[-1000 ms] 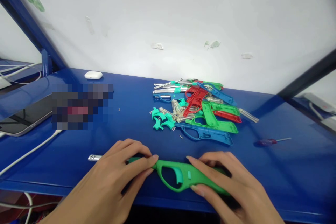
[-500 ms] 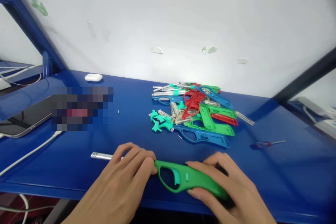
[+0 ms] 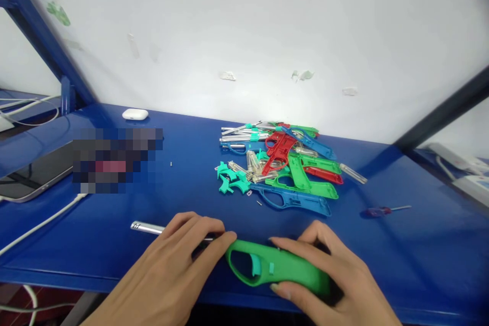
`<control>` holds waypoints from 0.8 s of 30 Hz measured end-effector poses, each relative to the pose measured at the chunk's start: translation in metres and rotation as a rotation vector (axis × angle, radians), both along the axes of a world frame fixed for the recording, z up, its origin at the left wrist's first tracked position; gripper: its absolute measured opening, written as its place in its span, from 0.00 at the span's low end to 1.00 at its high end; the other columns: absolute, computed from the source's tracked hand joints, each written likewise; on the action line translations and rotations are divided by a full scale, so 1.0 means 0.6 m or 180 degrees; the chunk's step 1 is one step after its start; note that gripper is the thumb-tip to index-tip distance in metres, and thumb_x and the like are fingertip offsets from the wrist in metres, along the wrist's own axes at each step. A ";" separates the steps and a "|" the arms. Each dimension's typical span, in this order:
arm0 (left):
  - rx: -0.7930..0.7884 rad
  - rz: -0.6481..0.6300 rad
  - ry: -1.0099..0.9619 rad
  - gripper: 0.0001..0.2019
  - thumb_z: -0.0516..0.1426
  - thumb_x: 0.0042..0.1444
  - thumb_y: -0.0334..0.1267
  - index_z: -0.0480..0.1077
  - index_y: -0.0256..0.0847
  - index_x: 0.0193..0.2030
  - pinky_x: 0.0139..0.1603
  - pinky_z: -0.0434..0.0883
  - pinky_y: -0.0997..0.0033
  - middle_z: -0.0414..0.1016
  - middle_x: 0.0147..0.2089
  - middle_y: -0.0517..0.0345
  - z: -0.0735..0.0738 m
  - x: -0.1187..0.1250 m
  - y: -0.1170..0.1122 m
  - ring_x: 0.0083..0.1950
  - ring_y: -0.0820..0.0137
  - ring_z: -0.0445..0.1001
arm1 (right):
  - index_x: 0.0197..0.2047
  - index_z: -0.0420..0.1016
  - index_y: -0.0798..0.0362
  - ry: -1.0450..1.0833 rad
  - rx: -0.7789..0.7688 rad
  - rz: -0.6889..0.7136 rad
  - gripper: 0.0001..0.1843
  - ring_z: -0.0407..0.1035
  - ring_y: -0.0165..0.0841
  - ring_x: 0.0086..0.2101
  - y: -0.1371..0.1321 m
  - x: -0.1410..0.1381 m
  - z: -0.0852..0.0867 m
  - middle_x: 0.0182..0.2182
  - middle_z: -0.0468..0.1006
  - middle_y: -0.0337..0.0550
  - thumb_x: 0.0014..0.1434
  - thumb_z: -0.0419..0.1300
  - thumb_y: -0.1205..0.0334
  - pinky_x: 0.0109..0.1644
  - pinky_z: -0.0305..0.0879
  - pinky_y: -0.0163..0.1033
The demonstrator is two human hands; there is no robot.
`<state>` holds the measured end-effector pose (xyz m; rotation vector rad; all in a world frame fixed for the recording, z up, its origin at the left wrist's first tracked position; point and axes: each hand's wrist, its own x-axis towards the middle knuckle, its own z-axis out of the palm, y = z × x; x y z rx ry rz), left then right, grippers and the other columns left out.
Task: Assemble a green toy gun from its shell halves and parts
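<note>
A green plastic lighter (image 3: 275,267) with a silver metal nozzle (image 3: 147,227) lies along the near edge of the blue table (image 3: 183,183). My left hand (image 3: 179,260) is closed over the lighter's neck where the nozzle joins the body. My right hand (image 3: 328,270) wraps round the green handle, thumb under it and fingers over the top. A teal trigger shows in the handle's loop.
A heap of red, green and blue lighter shells, metal tubes and teal triggers (image 3: 278,163) lies behind the hands. A red-handled screwdriver (image 3: 384,210) rests to the right. A white earbud case (image 3: 135,114), a tablet (image 3: 34,175) and a white cable (image 3: 42,224) are at the left.
The green handle has turned a little in my right hand, its top now facing up more. My left fingers have slid slightly right along the neck. The view has dipped slightly.
</note>
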<state>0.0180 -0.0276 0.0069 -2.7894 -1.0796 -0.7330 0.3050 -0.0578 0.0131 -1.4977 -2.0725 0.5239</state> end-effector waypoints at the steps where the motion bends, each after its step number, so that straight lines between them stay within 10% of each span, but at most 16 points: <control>1: -0.0018 0.0021 -0.0079 0.37 0.46 0.54 0.15 0.69 0.48 0.66 0.58 0.73 0.67 0.78 0.58 0.55 0.000 0.000 -0.003 0.55 0.66 0.76 | 0.54 0.84 0.37 0.0048 0.0056 -0.0014 0.16 0.80 0.30 0.36 0.001 -0.001 0.000 0.40 0.77 0.37 0.63 0.71 0.58 0.42 0.79 0.30; 15: 0.0037 -0.0056 -0.0216 0.32 0.47 0.62 0.16 0.67 0.44 0.69 0.74 0.63 0.58 0.79 0.64 0.55 -0.012 0.018 -0.014 0.63 0.66 0.75 | 0.49 0.85 0.46 0.0122 0.1173 0.0235 0.09 0.84 0.30 0.39 0.001 -0.008 0.003 0.42 0.88 0.38 0.71 0.63 0.60 0.45 0.80 0.27; 24: 0.0181 -0.0119 -0.0430 0.18 0.52 0.71 0.25 0.73 0.44 0.62 0.56 0.73 0.62 0.85 0.51 0.59 0.001 0.032 -0.005 0.49 0.66 0.80 | 0.41 0.86 0.50 0.0164 0.1624 0.0218 0.12 0.84 0.30 0.31 0.003 -0.028 0.013 0.36 0.89 0.39 0.73 0.60 0.62 0.39 0.81 0.28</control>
